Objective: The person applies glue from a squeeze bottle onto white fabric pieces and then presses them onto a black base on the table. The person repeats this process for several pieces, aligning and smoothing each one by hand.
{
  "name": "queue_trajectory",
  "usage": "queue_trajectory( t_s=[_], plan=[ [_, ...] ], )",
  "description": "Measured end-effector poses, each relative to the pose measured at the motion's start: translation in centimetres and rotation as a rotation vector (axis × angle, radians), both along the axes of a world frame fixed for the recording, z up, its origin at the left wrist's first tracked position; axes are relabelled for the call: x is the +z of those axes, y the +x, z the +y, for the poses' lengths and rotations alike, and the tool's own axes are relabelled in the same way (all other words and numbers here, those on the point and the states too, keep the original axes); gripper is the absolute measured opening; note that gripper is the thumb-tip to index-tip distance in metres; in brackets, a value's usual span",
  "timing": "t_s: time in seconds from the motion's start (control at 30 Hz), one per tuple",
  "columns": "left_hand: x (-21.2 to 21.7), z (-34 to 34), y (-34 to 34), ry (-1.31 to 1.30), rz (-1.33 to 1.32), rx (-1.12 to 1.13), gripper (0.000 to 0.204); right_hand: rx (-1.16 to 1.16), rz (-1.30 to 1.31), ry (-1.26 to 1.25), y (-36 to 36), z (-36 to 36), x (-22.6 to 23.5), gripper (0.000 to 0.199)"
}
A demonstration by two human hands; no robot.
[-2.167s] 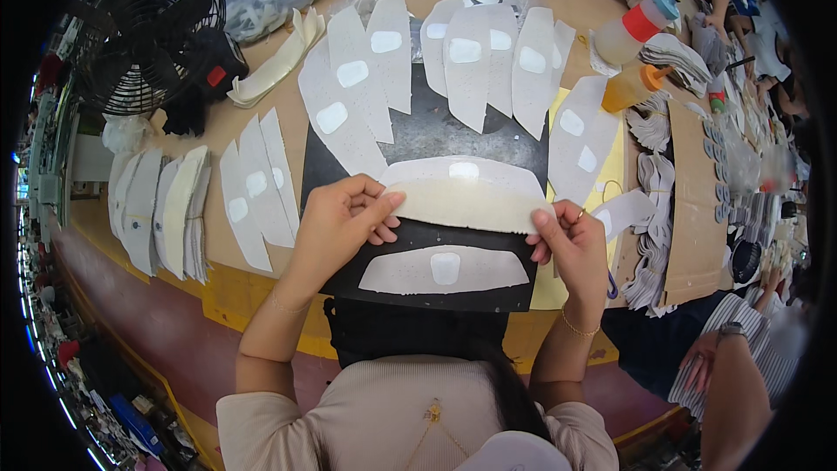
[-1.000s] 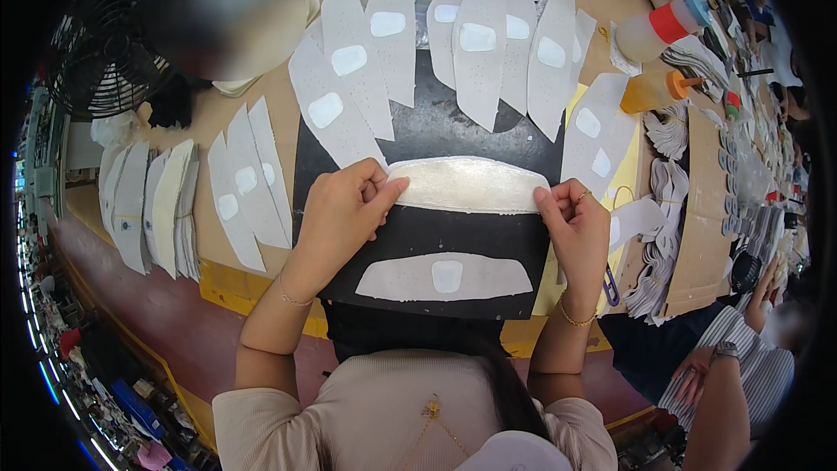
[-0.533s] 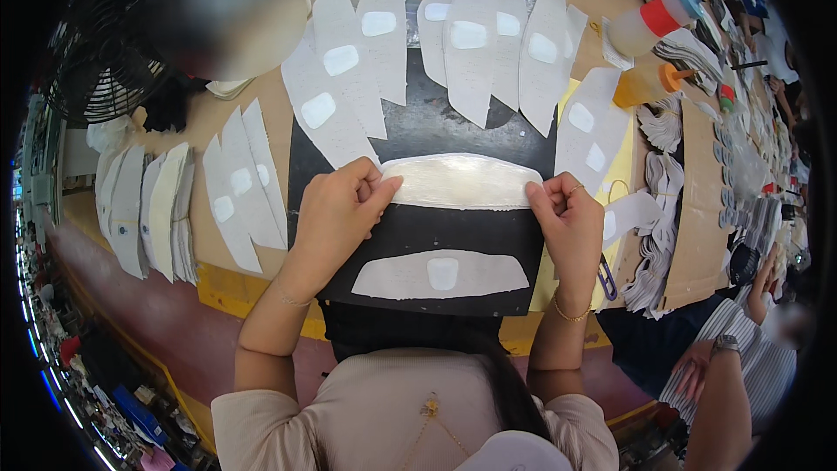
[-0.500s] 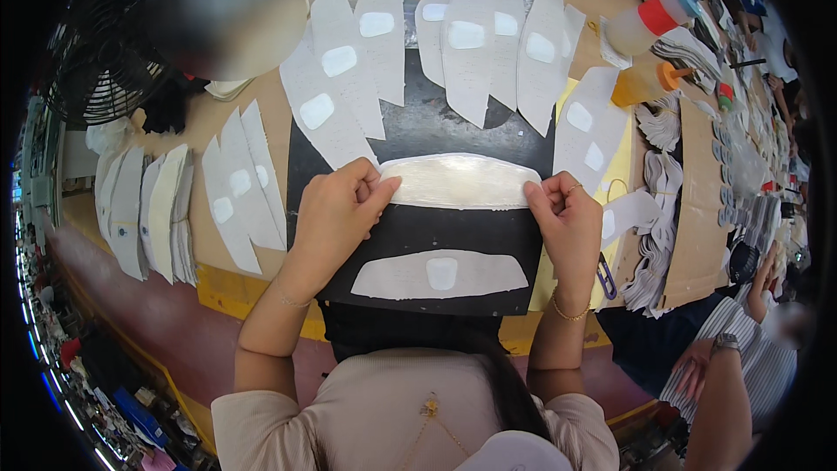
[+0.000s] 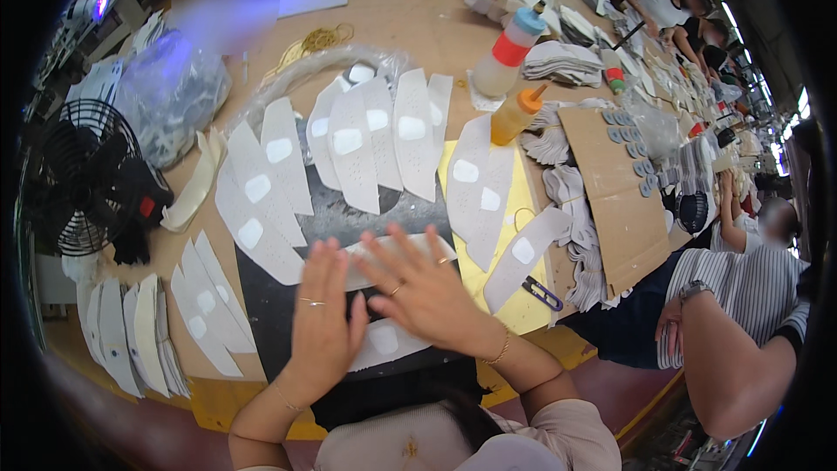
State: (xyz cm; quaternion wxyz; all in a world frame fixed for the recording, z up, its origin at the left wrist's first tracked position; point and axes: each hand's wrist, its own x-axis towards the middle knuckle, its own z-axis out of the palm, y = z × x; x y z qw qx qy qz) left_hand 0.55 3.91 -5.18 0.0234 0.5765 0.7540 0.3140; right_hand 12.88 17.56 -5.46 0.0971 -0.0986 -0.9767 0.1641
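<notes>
Both of my hands lie flat, fingers stretched out, on a curved pale shoe-upper piece [image 5: 356,277] on the black board [image 5: 397,216]. My left hand [image 5: 324,314] points away from me with its fingers close together. Slanting in from the right, my right hand [image 5: 427,292] has its fingers slightly spread; the hands mostly cover the piece. Nearer me, a second curved piece [image 5: 384,344] with a white patch shows partly below my hands. Beyond them, several perforated grey-white pieces [image 5: 353,144] with white patches overlap in a fan across the board's far side.
A black fan [image 5: 87,179] and a plastic bag [image 5: 170,92] stand left. Right are a red-banded bottle [image 5: 507,57], an orange-capped bottle [image 5: 516,118], purple thread snips [image 5: 542,294], stacked pieces [image 5: 571,227] and cardboard [image 5: 610,201]. A co-worker's arm [image 5: 737,349] is at far right.
My hands have let go of the piece's two ends and come together flat on top of it. The view has shifted, showing more of the table's far side.
</notes>
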Motion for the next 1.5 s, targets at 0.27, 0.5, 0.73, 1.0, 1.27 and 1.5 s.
queue_trajectory(
  t_s=[0.27, 0.5, 0.73, 1.0, 1.27, 1.5],
  plan=[
    [-1.6, -1.7, -0.8, -0.413, 0.049, -0.172, 0.069, 0.052, -0.118, -0.004, 0.7, 0.6, -2.0, 0.054],
    [-1.2, -4.1, 0.0, -0.465, 0.125, 0.022, 0.071, -0.079, -0.262, 0.065, 3.3, 2.6, -1.5, 0.056],
    [-0.2, -5.0, -0.4, -0.368, 0.090, 0.089, 0.060, -0.097, -0.201, 0.039, 3.8, 2.7, -1.7, 0.057],
    [0.4, -0.6, -2.1, -0.239, 0.025, 0.151, 0.053, 0.440, 0.281, -0.966, 2.5, -2.4, 8.0, 0.028],
    [0.2, 0.5, -2.0, -0.288, -0.048, 0.168, 0.047, 1.253, -0.038, -1.720, -4.5, -17.8, 4.0, 0.023],
    [0.2, 0.7, -1.7, -0.240, -0.281, 0.190, 0.046, 1.284, -0.005, -1.652, -5.5, -18.6, 4.6, 0.023]
  ],
)
